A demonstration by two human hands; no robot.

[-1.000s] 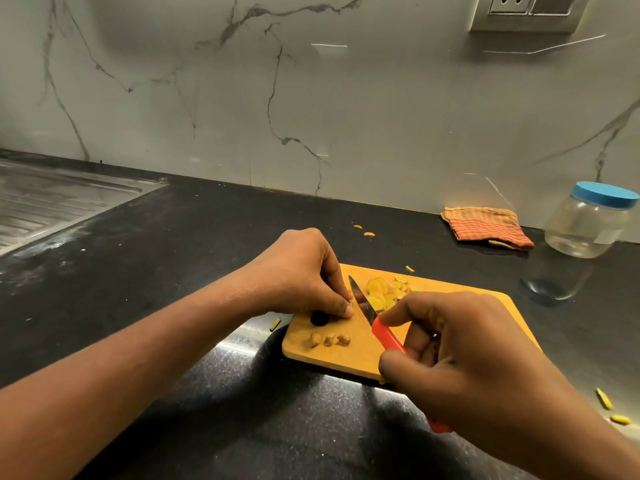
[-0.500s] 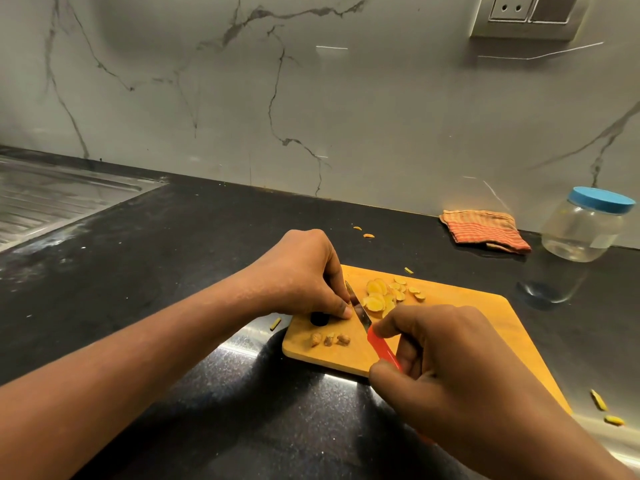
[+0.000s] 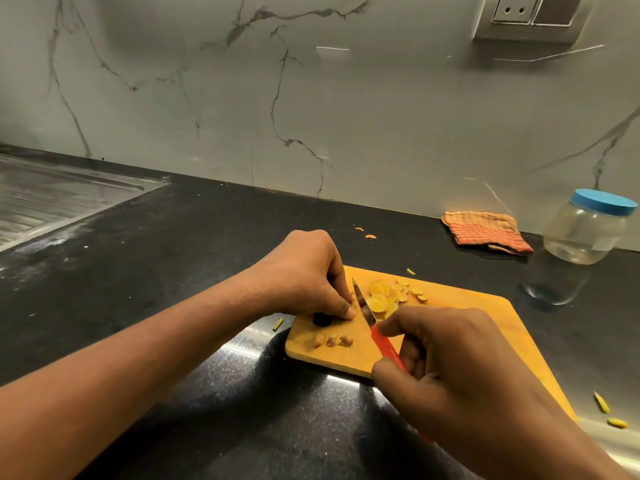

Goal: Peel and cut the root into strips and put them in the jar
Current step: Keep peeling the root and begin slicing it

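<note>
Yellow root slices lie in a loose heap on the wooden cutting board. The clear jar, its blue lid on, stands on the counter well apart to the right.

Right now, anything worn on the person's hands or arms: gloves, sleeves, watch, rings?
Nothing worn that shows. The left hand and right hand are bare, with no gloves and no rings on the fingers in view. The left forearm and right forearm are bare to the frame edge: no sleeve, watch or band.
</note>
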